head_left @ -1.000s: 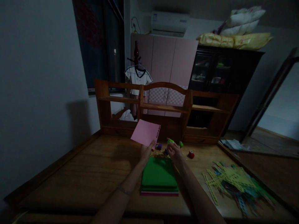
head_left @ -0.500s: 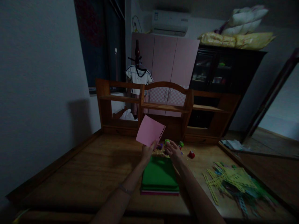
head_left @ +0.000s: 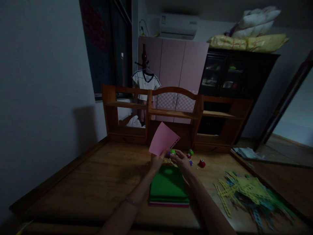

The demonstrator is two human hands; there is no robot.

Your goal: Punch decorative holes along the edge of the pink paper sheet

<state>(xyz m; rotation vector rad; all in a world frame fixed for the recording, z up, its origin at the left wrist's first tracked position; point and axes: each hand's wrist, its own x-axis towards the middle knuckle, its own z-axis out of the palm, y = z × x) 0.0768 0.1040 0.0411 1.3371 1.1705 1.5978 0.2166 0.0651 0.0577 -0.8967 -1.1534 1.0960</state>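
My left hand (head_left: 157,160) is closed on the lower edge of a pink sheet of paper (head_left: 162,140). A row of punched holes runs along the sheet's right edge. Beside it, the curled fingers of my right hand (head_left: 180,160) are around a small green craft punch (head_left: 172,151), partly covered by them. Both hands are above the far end of a stack of foam sheets (head_left: 168,186), green on top. Small paper bits (head_left: 168,160) lie under my hands. A purple piece next to the green punch is too dim to make out.
To the right of my hands stand another green punch (head_left: 190,152), red punches (head_left: 201,163) and a purple one (head_left: 190,162). A heap of punched yellow, green and blue strips (head_left: 249,189) covers the table's right side. A wooden shelf (head_left: 173,113) borders the back.
The pink sheet has shifted right and tilted more. My right hand has moved slightly left and down with the green punch, so sheet and punch are closer together.
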